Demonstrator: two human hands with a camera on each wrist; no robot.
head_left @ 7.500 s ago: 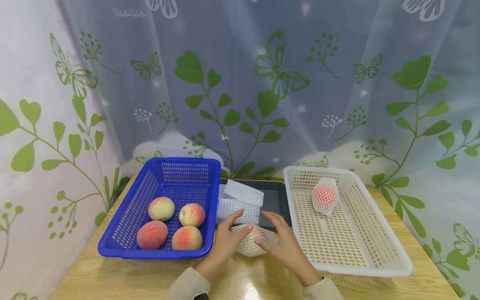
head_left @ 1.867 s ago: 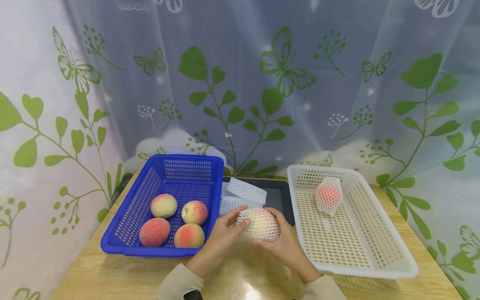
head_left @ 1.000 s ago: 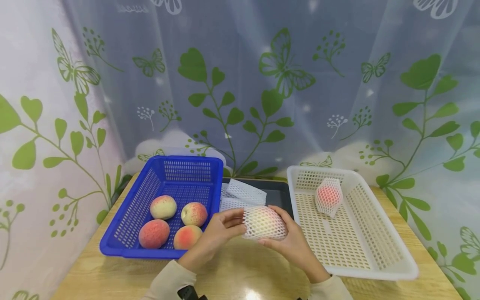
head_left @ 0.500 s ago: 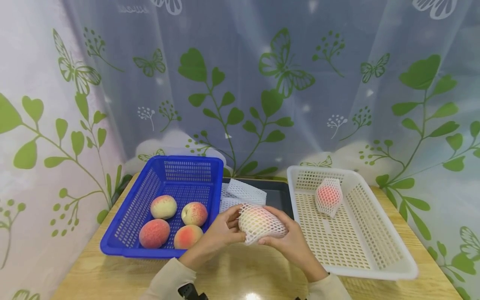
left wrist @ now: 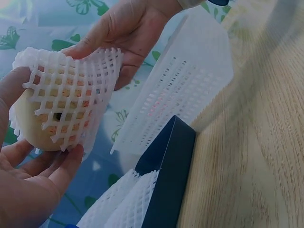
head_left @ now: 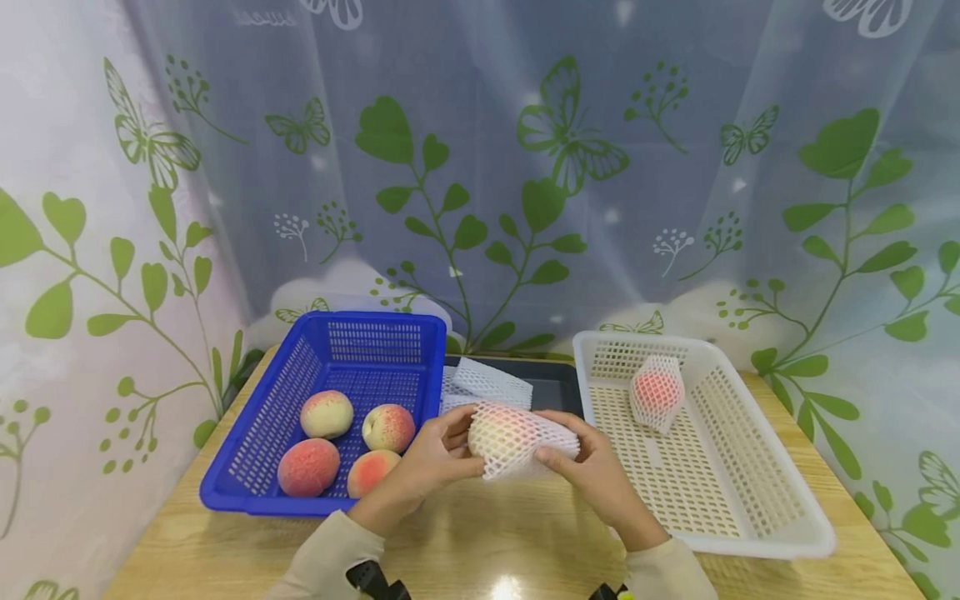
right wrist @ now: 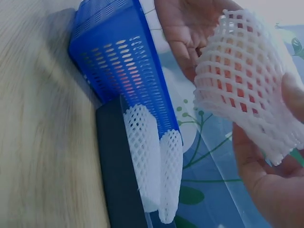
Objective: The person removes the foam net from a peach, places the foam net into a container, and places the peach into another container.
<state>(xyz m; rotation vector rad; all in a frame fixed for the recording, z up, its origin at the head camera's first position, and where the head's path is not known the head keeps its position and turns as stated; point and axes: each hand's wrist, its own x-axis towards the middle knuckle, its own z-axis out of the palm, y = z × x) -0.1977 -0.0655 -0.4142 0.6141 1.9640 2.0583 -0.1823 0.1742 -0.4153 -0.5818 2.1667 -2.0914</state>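
Note:
Above the table's front, both hands hold a peach (left wrist: 34, 124) in a white foam net sleeve (head_left: 510, 437). My left hand (head_left: 435, 462) grips the peach's left end, where bare pale skin shows at the sleeve's mouth in the left wrist view. My right hand (head_left: 600, 475) pinches the sleeve's loose right end, thumb in front; its other fingers are partly hidden behind the net. In the right wrist view, red skin shows through the mesh. Several bare peaches (head_left: 309, 468) lie in the blue basket (head_left: 258, 503) at left. Another netted peach (head_left: 657, 393) lies in the white basket (head_left: 750, 546) at right.
Between the baskets stands a dark tray (head_left: 558, 392) holding flat foam net sleeves (head_left: 491, 383). The wooden table (head_left: 465, 550) shows in front of the hands. A patterned curtain (head_left: 480, 167) hangs behind, close to the baskets.
The netted peach, low at the table earlier, is now lifted. Lately it has shifted left and turned, and my right hand has moved from the fruit to the sleeve's right end.

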